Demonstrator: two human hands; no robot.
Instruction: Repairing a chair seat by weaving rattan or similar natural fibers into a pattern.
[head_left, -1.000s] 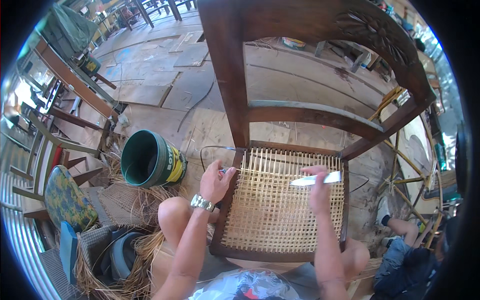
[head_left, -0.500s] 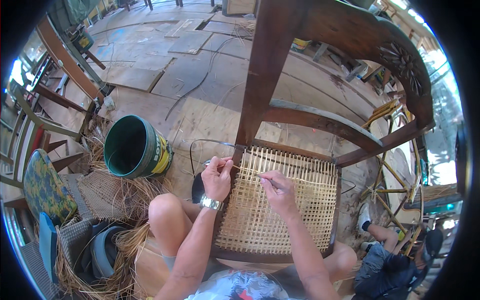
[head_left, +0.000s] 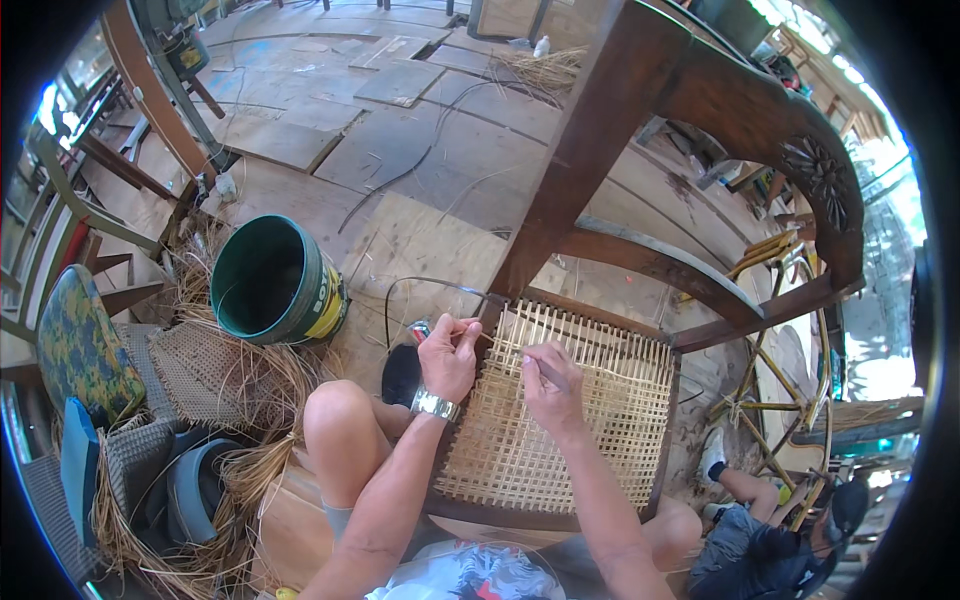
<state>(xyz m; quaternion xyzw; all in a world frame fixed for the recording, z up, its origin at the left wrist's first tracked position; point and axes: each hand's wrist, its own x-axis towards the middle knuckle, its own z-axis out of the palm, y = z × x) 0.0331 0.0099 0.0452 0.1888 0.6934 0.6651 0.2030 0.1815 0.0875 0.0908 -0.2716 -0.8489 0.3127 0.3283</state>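
Note:
A dark wooden chair (head_left: 545, 205) stands before me, its seat woven from pale cane in an open grid (head_left: 540, 455). At the seat's far left corner my left hand (head_left: 447, 360), with a metal-band watch at the wrist, pinches a thin cane strand (head_left: 488, 337) that runs toward the weave. My right hand (head_left: 553, 392) rests just above the upper part of the weave, fingers closed around a slim, dark, pointed tool whose kind I cannot make out. Toward the backrest the strands lie more openly, mostly in one direction.
Left of the chair stands a green bucket (head_left: 265, 280). Loose cane fibres (head_left: 270, 470), woven scraps and a camouflage-patterned cushion (head_left: 88, 345) lie farther left. A dark cable curves beside the left hand. Another person (head_left: 765, 545) sits at lower right, near a rattan frame (head_left: 775, 400).
The view has shifted slightly, so the chair back appears tilted farther right. Both hands stay near the same spots on the seat, still gripping; the right has moved only a little.

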